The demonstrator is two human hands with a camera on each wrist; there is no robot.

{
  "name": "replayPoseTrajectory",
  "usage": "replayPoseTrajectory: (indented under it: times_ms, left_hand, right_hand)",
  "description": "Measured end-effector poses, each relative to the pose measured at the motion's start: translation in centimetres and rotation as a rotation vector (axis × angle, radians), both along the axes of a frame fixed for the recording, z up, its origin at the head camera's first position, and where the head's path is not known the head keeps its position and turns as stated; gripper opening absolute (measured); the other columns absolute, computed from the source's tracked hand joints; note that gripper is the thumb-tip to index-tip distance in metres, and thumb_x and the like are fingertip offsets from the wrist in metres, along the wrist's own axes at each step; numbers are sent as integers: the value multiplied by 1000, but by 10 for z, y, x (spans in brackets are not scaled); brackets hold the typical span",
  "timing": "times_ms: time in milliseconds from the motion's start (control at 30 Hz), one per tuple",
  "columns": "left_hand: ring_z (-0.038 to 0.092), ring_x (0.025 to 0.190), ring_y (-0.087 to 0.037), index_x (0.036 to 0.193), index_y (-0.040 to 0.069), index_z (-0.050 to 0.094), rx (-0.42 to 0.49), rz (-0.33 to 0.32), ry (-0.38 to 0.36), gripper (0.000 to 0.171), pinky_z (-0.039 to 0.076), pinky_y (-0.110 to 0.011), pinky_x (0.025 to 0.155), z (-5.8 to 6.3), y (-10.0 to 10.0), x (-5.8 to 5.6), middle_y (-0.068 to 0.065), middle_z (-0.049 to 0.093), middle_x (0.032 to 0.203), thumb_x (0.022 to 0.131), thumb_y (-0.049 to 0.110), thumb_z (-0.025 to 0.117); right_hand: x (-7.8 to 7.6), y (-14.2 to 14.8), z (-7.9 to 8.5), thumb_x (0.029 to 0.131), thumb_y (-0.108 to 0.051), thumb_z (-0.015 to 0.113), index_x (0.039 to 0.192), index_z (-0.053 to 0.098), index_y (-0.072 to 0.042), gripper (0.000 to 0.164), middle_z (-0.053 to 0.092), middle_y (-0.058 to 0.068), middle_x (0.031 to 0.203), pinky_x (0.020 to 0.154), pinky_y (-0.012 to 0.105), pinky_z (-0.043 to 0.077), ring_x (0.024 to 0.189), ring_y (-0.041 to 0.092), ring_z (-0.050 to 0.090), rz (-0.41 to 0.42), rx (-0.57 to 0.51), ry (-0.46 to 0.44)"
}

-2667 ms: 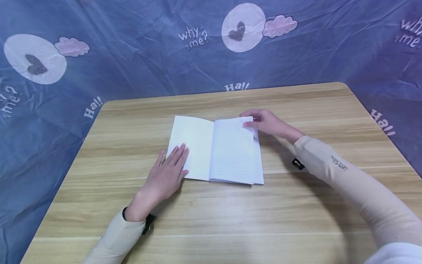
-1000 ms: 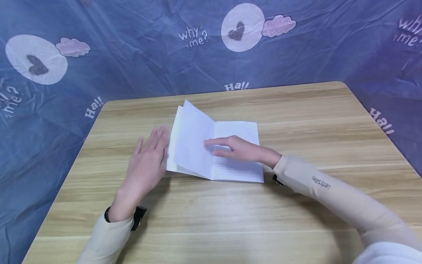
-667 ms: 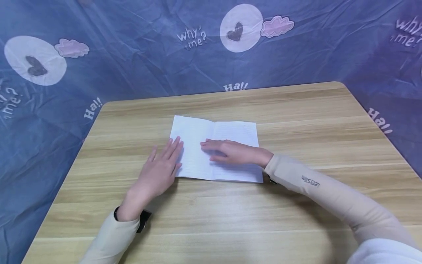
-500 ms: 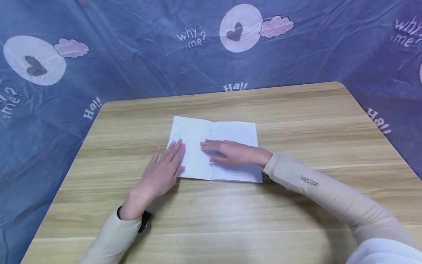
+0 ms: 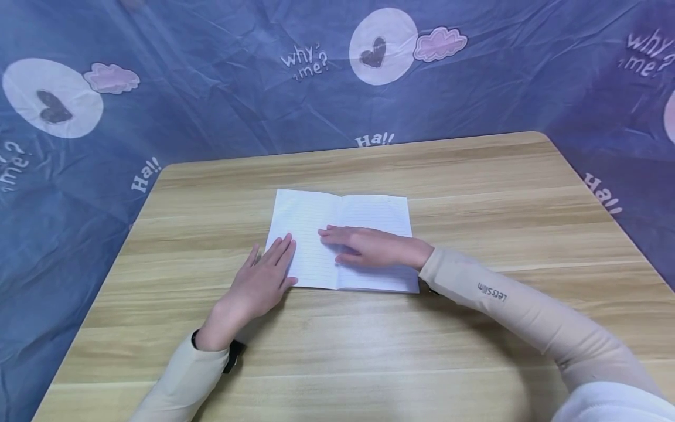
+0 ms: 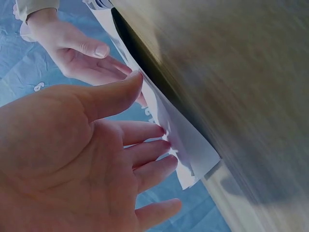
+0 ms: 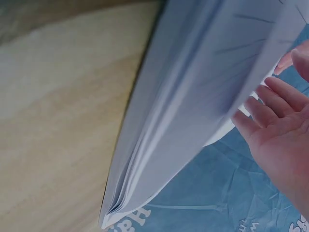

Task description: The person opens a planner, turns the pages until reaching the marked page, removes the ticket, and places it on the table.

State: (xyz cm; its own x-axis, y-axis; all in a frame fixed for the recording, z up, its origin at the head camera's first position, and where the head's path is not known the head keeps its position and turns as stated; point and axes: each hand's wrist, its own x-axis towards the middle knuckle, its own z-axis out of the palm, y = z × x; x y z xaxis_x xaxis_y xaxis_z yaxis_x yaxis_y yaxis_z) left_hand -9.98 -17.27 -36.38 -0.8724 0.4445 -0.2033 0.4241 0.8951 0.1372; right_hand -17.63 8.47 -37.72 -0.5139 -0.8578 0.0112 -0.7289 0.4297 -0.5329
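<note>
A notebook (image 5: 377, 214) lies spread on the table, showing ruled pages on both sides of its centre fold. My left hand (image 5: 258, 284) rests with straight, slightly spread fingers on the outer lower part of the left page. In the left wrist view, the fingertips of that left hand (image 6: 91, 150) meet the paper. My right hand (image 5: 369, 245) lies across the right page, its extended fingers reaching over the fold onto the left page. The right wrist view has the layered page edges of the notebook (image 7: 164, 135) close up.
The wooden table (image 5: 348, 351) extends on all sides of the notebook. Behind it hangs a blue cloth (image 5: 221, 105) with printed words, hearts and clouds. A small black device (image 5: 234, 356) sits at the left wrist.
My right hand has left the right page's upper corner, and a page has turned over to the left. My left hand lifted aside, then came back down onto the left page.
</note>
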Motion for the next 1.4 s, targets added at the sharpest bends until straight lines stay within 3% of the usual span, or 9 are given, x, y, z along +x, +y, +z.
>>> replayPoseTrajectory:
  times_ms: [333, 733, 967, 1400]
  left_hand:
    - [16, 148, -30, 154, -1, 22, 1, -2, -4, 67, 9, -57, 117, -2, -1, 0, -13, 15, 162, 103, 31, 51]
    - [16, 148, -30, 154, -2, 22, 0, -8, -2, 67, 10, -57, 117, -1, -2, 0, -14, 16, 162, 103, 30, 51]
    - [17, 148, -31, 154, -2, 22, 3, -8, -6, 67, 10, -57, 117, 0, -1, 0, -14, 16, 162, 103, 30, 51]
    - [17, 147, -31, 154, -2, 23, 10, -8, -5, 67, 10, -57, 117, -1, -2, -1, -15, 17, 161, 103, 30, 52]
  right_hand:
    - [-10, 22, 8, 100, -18, 58, 144, 43, 5, 53, 39, 18, 151, 117, 43, 24, 143, 31, 30, -65, -29, 11]
    - [-47, 72, 6, 98, -15, 59, 140, 45, 11, 51, 37, 28, 149, 116, 53, 20, 141, 44, 27, -287, 25, 14]
    - [-63, 86, 3, 99, -14, 58, 139, 45, 13, 49, 37, 29, 149, 116, 53, 19, 141, 46, 25, -358, 35, -11]
    - [-67, 88, 2, 98, -12, 60, 133, 53, 9, 42, 42, 25, 147, 117, 53, 18, 142, 43, 26, -402, 2, -30]
